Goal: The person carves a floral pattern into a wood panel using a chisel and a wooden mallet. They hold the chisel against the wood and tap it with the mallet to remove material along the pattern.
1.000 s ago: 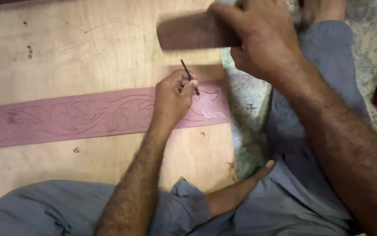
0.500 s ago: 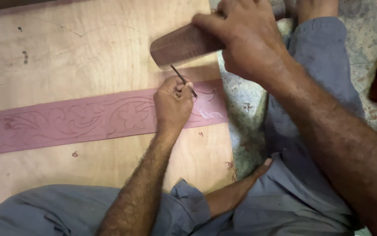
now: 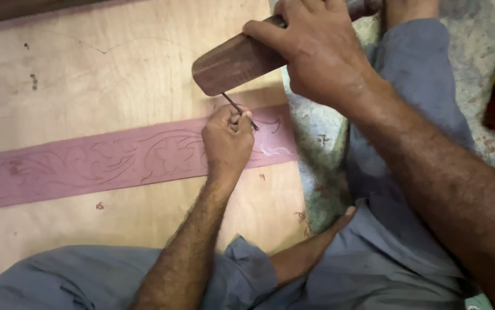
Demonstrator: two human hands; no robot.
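**woodnerd:** Two hands are seen at work here. The left hand (image 3: 227,140) is curled tight, its fingers pinched round a thin dark chisel (image 3: 239,111), which is held tilted with its tip set on the right end of the long pink strip (image 3: 86,167). A scrolling leaf and flower pattern is traced all along that strip.

**chipcarver:** And the block up top?

**woodnerd:** A dark wooden mallet (image 3: 239,60) is gripped by the right hand (image 3: 316,54), fingers wrapped firmly over its far part. Its rounded near end is brought right down to the chisel's upper end; contact or a hair's gap can't be told apart from this angle.

**chipcarver:** Where is the strip laid?

**woodnerd:** It's laid flat across a pale plywood worktop (image 3: 86,86), running left to right, its right end close to the board's edge. A few pale cut marks (image 3: 273,150) are seen just right of the left hand. Grey-blue trousers (image 3: 408,241) are worn by the person, who is seated on a mottled floor (image 3: 316,149) beside the board.
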